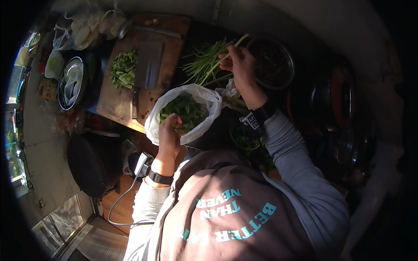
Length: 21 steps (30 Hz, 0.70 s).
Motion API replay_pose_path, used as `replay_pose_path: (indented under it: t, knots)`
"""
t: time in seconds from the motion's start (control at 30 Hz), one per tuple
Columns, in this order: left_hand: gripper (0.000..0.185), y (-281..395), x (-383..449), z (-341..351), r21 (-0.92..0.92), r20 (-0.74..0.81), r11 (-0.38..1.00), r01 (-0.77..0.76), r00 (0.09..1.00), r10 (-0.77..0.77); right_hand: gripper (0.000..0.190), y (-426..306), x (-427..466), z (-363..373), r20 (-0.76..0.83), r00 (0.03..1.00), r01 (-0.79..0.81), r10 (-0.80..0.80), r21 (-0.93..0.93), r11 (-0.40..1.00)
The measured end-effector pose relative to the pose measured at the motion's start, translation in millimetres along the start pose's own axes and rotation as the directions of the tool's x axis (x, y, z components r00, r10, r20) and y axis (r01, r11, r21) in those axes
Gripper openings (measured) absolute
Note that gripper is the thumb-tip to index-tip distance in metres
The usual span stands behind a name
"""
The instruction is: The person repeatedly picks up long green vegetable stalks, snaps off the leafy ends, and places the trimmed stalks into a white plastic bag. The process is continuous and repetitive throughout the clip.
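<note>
My left hand [170, 129] is curled at the near left side of an open white plastic bag [209, 122], its fingers closed on leafy greens [186, 109] inside; the fingertips are partly hidden. My right hand [240, 67] pinches a long pale green stalk [213, 68] between thumb and fingers, beyond the bag to the right. A loose bunch of thin green stalks [200, 63] lies under and beside it. On the wooden cutting board [112, 101], left of the bag, a cleaver [149, 67] lies flat beside a pile of chopped greens [124, 69].
A round metal bowl [291, 67] with dark contents stands right of my right hand. Filled plastic bags [83, 31] and an oval dish [58, 91] holding clear plastic are at the left. A ladle [156, 30] lies across the board's far end. More greens [248, 140] lie below my right wrist.
</note>
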<state>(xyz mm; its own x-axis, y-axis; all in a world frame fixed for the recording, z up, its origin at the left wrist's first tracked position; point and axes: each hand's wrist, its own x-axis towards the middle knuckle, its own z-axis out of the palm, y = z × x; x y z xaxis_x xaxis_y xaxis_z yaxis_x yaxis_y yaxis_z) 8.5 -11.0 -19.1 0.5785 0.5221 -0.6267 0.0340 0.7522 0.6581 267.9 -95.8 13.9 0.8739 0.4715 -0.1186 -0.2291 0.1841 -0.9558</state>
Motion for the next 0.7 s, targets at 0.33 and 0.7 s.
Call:
replay_pose_path:
  t: [0.33,0.7]
  knots:
    - [0.016,-5,-6,-12,0.357,0.106,0.91,-0.209,0.977,0.183,0.054,96,22,-36,-0.181,0.712,-0.699,0.678,-0.097,0.708]
    - [0.015,-6,-3,-15,0.407,0.172,0.886,-0.223,0.971,0.166,0.028,114,86,-7,-0.097,0.884,-0.467,0.457,-0.163,0.869]
